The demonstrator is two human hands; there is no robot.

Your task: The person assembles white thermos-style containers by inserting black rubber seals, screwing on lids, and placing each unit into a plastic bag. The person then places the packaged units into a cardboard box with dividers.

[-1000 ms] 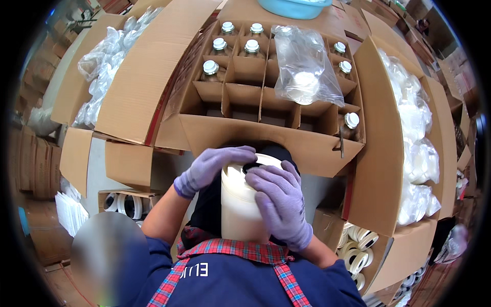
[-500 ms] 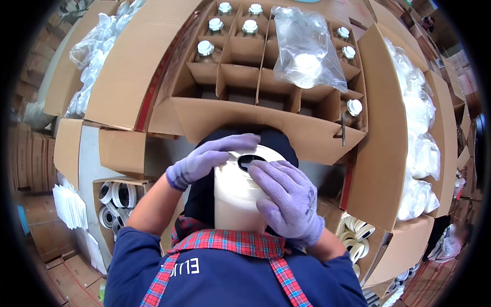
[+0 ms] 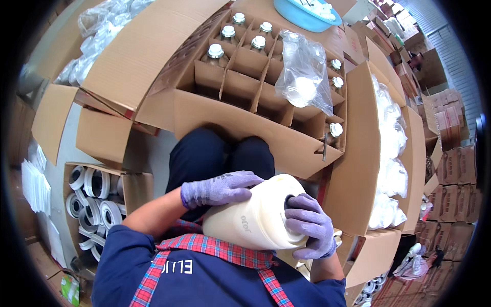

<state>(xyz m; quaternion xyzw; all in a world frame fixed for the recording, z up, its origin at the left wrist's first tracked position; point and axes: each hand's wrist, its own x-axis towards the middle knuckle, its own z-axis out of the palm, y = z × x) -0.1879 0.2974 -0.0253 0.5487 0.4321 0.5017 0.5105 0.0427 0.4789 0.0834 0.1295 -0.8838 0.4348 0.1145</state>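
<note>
Divided carton [image 3: 204, 110] beyond; cream canister [image 3: 248, 217] lies aslant, mouth [image 3: 287, 201] rightward

Cream cyl. canister [image 3: 253, 217] tilted R, prob. open-topped.

Lavender gloves [image 3: 313, 225] on a cream container [image 3: 245, 220].
At six o'clock, a navy shirt [image 3: 204, 286] and red-and-blue plaid apron [image 3: 209, 245]; at eight, black-and-white rings [image 3: 91, 210]; at twelve, a brown carton [image 3: 220, 115], white bottle caps [image 3: 215, 50]; at one, a light blue basin [image 3: 302, 19].
</note>
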